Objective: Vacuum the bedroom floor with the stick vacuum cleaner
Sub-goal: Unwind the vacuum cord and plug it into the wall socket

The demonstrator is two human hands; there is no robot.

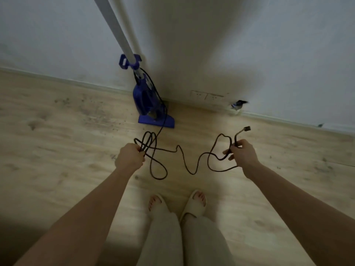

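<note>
Nearest to me are my two feet in pale open-toed slippers point(195, 205), planted on the light wood floor point(57, 150), with my pale trouser legs below them. Beyond them, my left hand point(129, 157) is curled around a bundle of loops of the black power cord point(182, 160), and my right hand point(244, 153) pinches the cord's other end between thumb and fingers, the plug point(246, 129) sticking up and to the right just past my knuckles. Between my hands the cord sags in loose curves. From the left bundle it runs away from me up to the blue stick vacuum cleaner point(147, 104), which stands upright by the white wall point(249, 45), its grey tube rising toward me. Right of it, low on the wall, sit two white sockets point(206, 96), and further right a small dark object I cannot make out.
</note>
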